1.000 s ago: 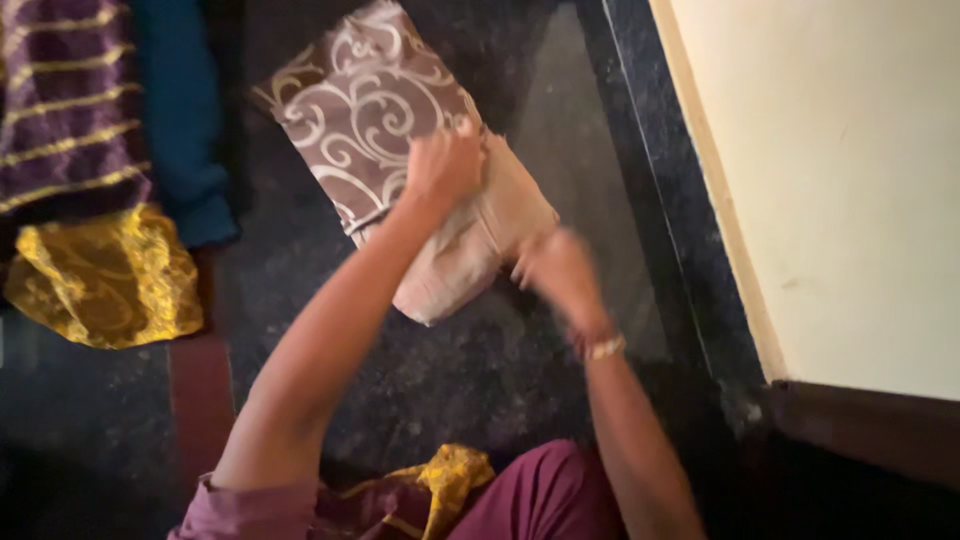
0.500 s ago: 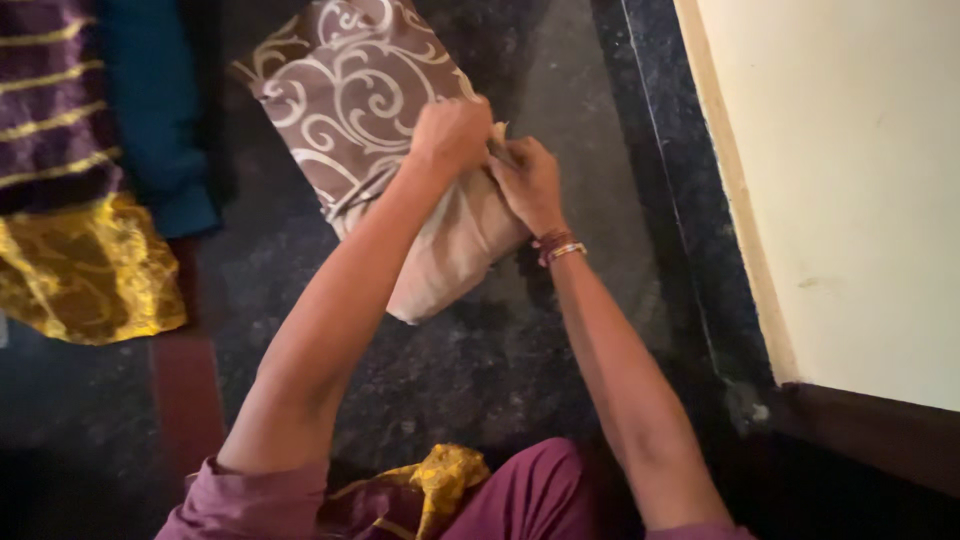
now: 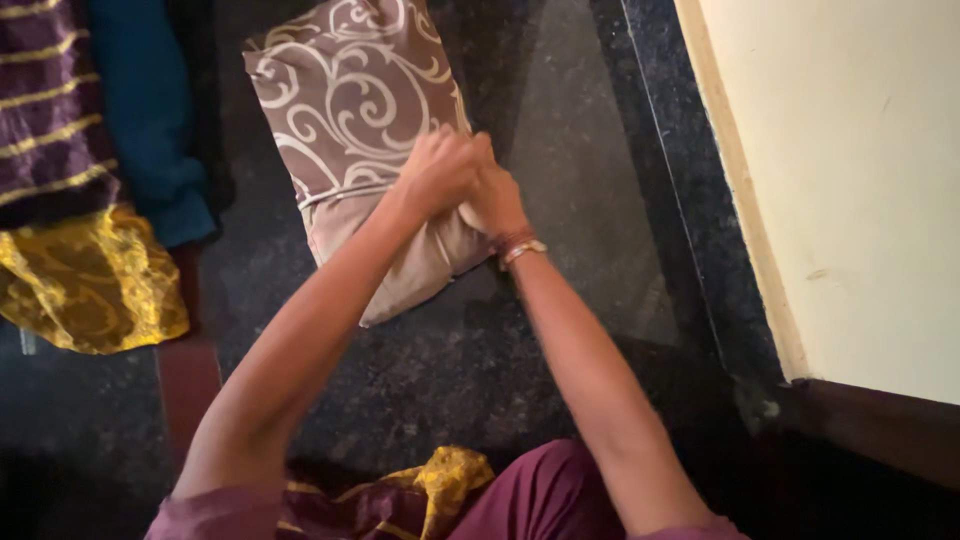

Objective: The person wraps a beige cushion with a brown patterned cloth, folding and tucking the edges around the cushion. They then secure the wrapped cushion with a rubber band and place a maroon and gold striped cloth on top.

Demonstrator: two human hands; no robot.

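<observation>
Cushion (image 3: 350, 110) is lying on the dark speckled floor (image 3: 470, 370), in the upper middle of the head view, just in front of the seated person. It is wearing a brown cover with cream scrolls over most of its length, while its near end is showing plain beige fabric where the cover stops at a gathered edge. Both arms are reaching out to that edge, near the cushion's right corner.

Beyond the floor, a cream wall (image 3: 850, 180) is running down the right side, with a dark stone border at its foot. At the left, a purple cloth with yellow stripes (image 3: 50, 100) is lying beside a teal cloth (image 3: 150, 120), and a yellow patterned cloth (image 3: 90, 285) is sitting just below them, well apart from the cushion.

The left hand (image 3: 435, 170) is closing in a fist on the cover's edge, and the right hand (image 3: 492, 200), bangles at its wrist, is pressing up against it, fingers curled; what exactly the right one is pinching is hidden behind the left.

Judging from this, the person is working the cover along the cushion, with the beige end not yet covered. The next move is likely calling for a firm, even pull on the bunched edge toward the near end, with the cushion being held from sliding on the smooth floor.
</observation>
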